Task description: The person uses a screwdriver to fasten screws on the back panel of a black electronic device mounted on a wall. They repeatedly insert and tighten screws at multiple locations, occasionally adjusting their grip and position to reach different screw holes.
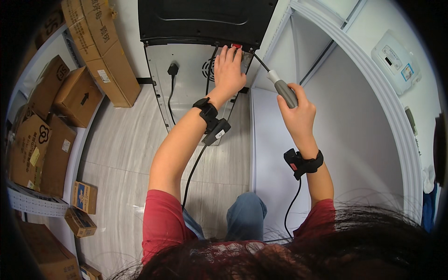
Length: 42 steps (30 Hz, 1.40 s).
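My right hand (298, 112) is wrapped round the grey and white handle of a screwdriver (285, 93). Its dark shaft slants up and left, the tip ending near a screw at the right end of the black panel's lower edge. That black panel (205, 21) tops a metal-backed appliance (186, 88). My left hand (229, 70) lies with fingers stretched out over the appliance's upper edge, fingertips by a small red part (236, 46). A black cable runs down beside this hand, past a round vent (208, 69) that it partly covers. Both wrists wear black strapped devices with cables.
Cardboard boxes fill the shelf (37, 203) on the left, and a tall carton (107, 60) leans by the wall. A black plug (172, 69) with its cord sits on the appliance back. To the right stands a white frame (373, 102); a clear plastic case (396, 63) hangs beyond it.
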Motion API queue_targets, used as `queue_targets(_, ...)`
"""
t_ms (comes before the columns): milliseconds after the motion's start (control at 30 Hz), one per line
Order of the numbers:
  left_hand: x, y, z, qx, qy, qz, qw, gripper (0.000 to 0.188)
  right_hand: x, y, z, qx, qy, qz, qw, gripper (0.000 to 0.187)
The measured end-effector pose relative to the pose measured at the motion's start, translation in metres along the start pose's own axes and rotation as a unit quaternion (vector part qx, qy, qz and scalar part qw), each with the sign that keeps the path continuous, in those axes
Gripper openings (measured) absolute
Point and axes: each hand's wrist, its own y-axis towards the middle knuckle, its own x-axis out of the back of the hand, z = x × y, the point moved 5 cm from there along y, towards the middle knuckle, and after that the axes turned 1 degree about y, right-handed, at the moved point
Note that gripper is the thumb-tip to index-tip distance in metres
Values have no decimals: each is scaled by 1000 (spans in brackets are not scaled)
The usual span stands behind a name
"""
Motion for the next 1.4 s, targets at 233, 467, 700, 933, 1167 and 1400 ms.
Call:
queue_targets(233, 0, 3, 2, -27, 14, -10, 999, 66, -2, -1, -2, -3, 8, -2, 1000, 28)
queue_targets(467, 4, 5, 0, -33, 32, -15, 999, 65, -2, -1, -1, -12, 4, -2, 1000, 28)
queue_targets(700, 3, 5, 1, -36, 41, -14, 998, 67, -1, -3, 0, -16, -2, -3, 1000, 28)
queue_targets(933, 4, 5, 2, -42, 39, -15, 998, 69, -2, -2, -1, -16, -4, -3, 1000, 27)
queue_targets(1167, 5, 6, 0, -23, 66, -7, 998, 67, -6, 3, 30, 97, -127, -10, 987, 20)
queue_targets(1400, 8, 9, 5, -22, 50, 41, 998, 67, -19, 5, 53, 167, -258, -13, 951, 11)
